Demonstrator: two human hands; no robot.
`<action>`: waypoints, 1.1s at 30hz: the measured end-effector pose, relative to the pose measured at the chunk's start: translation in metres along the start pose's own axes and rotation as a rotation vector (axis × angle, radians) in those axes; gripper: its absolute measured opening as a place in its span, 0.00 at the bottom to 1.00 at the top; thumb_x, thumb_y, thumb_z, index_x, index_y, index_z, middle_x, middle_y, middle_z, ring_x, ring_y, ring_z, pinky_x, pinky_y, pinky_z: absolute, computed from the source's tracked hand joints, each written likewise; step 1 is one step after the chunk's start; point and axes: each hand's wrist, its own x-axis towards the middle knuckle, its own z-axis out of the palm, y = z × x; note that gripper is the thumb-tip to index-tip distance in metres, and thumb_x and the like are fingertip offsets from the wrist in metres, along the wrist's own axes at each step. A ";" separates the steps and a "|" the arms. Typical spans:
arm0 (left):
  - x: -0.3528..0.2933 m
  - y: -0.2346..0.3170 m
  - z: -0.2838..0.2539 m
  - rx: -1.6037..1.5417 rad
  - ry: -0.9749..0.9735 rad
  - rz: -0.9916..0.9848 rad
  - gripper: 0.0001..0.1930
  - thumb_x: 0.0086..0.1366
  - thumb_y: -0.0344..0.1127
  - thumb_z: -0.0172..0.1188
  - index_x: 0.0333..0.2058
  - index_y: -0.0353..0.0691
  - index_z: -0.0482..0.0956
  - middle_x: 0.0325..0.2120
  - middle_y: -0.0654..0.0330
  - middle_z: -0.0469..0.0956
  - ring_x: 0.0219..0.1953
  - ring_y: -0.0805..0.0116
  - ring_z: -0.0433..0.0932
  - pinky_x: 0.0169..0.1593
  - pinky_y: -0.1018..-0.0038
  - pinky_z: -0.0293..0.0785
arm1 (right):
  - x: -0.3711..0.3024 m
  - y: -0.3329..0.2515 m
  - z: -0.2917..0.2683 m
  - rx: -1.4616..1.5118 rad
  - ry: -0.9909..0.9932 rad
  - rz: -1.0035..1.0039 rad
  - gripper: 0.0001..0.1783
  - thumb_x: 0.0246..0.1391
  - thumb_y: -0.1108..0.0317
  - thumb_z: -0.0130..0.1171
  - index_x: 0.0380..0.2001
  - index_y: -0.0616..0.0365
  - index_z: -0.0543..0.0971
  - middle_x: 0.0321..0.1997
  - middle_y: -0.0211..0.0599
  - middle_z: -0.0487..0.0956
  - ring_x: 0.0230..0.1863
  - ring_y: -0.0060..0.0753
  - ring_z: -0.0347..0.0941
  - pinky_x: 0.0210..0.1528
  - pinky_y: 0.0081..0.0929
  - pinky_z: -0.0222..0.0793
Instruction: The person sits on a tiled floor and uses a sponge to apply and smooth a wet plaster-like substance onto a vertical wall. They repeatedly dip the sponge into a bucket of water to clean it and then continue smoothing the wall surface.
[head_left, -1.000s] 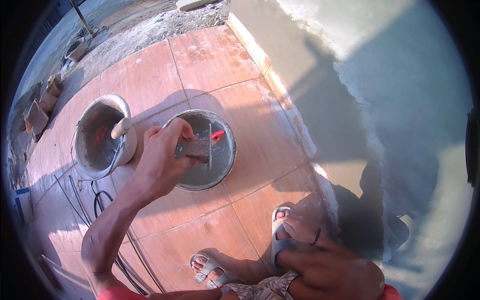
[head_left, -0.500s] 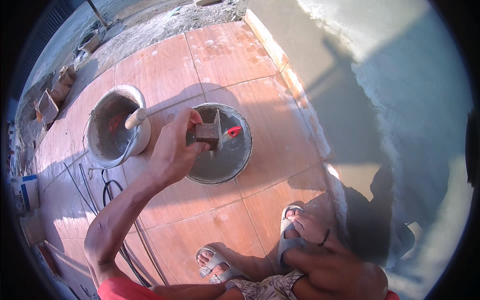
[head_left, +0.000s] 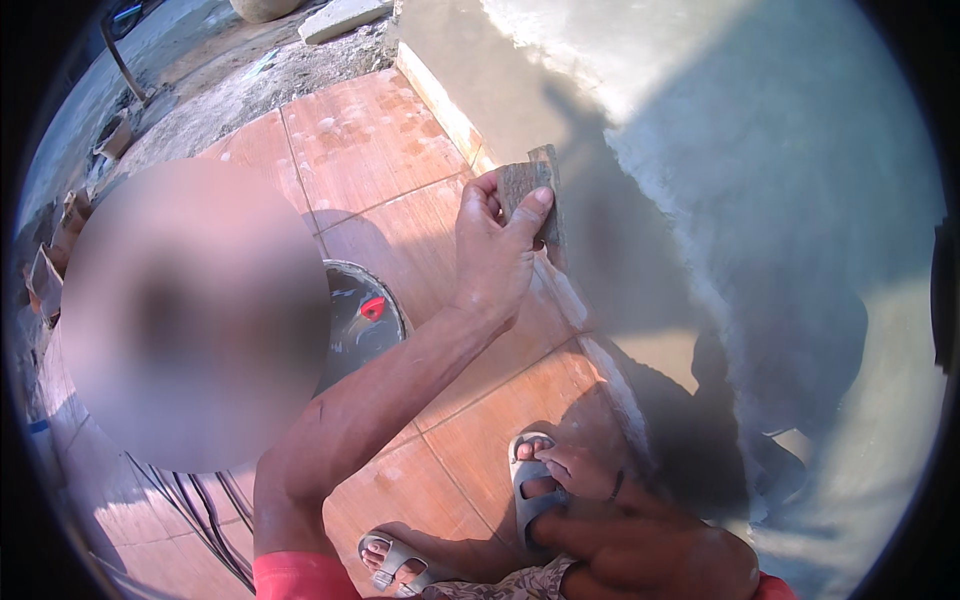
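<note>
My left hand (head_left: pixel 497 248) is closed around the block grip of a small wooden float (head_left: pixel 522 188), thumb pressed on one side. The float's flat board stands on edge along the grey cement surface (head_left: pixel 610 220); I cannot tell whether they touch. Below and left of that hand, a round bucket (head_left: pixel 403 318) holds greyish water with a red object (head_left: pixel 373 308) in it. A large blurred patch covers the bucket's left part. My right hand (head_left: pixel 585 470), with a dark band at its wrist, rests by my sandalled foot (head_left: pixel 535 470), fingers loosely stretched out and holding nothing.
Orange-brown floor tiles (head_left: pixel 370 130) lie under my feet, ending at a pale raised edging (head_left: pixel 440 105) along the cement. Dark cables (head_left: pixel 205 510) run across the lower left. Rubble and a pale slab (head_left: pixel 345 18) lie beyond the tiles.
My left hand has lifted the float out from over the bucket and carried it right to the cement surface. The view has shifted right. My right hand stays by the foot.
</note>
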 end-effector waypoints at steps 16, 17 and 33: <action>0.012 -0.123 0.132 0.272 0.242 0.435 0.19 0.67 0.37 0.55 0.48 0.26 0.63 0.38 0.43 0.69 0.42 0.50 0.71 0.49 0.60 0.66 | -0.009 0.010 -0.025 0.092 -0.105 0.065 0.13 0.58 0.73 0.52 0.45 0.60 0.77 0.45 0.45 0.78 0.47 0.47 0.76 0.50 0.37 0.72; 0.014 -0.120 0.122 0.216 0.262 0.349 0.19 0.67 0.37 0.55 0.48 0.27 0.64 0.38 0.43 0.68 0.42 0.50 0.71 0.49 0.60 0.66 | -0.003 0.007 -0.026 0.096 -0.128 0.071 0.13 0.57 0.73 0.52 0.45 0.60 0.77 0.45 0.46 0.79 0.47 0.48 0.76 0.50 0.37 0.72; 0.025 -0.108 0.125 0.367 0.254 0.541 0.19 0.67 0.37 0.55 0.47 0.28 0.63 0.39 0.43 0.71 0.40 0.50 0.74 0.46 0.59 0.69 | -0.015 0.012 -0.027 0.101 -0.091 0.185 0.13 0.60 0.72 0.52 0.47 0.58 0.77 0.42 0.47 0.80 0.43 0.49 0.77 0.47 0.38 0.73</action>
